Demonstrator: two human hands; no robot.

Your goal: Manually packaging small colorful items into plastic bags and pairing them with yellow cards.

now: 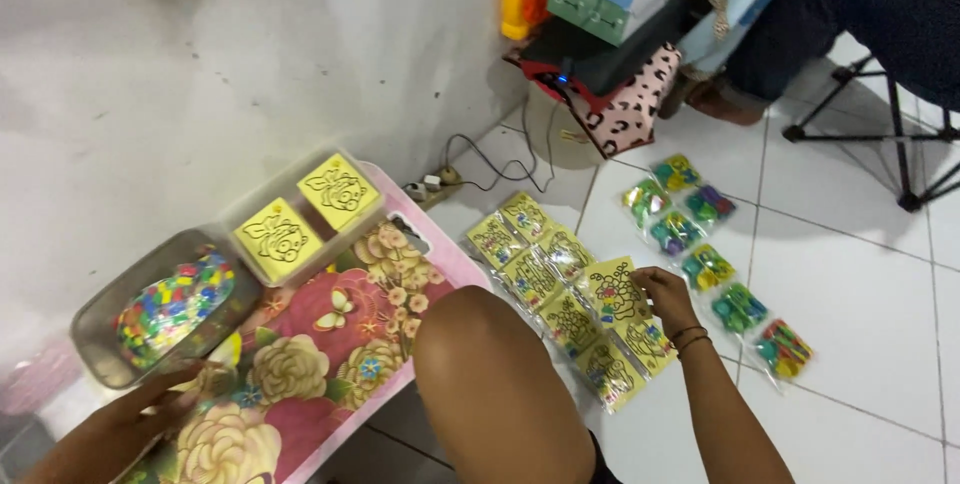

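My right hand (668,300) reaches out over the white tiled floor and pinches a yellow card with a black line drawing (612,290). It holds the card above a row of several similar bagged yellow cards (540,264) laid on the tiles. My left hand (150,414) rests at the lower left on a flowered pink table (330,344), beside a clear tub of small coloured pieces (172,306); it seems to hold a small clear bag, though blur hides the grip. My bent knee (490,374) sits between the hands.
A clear tray with two yellow drawing cards (305,212) stands on the table by the wall. Several small bags of coloured pieces (715,269) lie in a row on the tiles. Cables and a power strip (440,179), boxes, a spotted bag (630,104) and another person's leg on a folding chair lie beyond.
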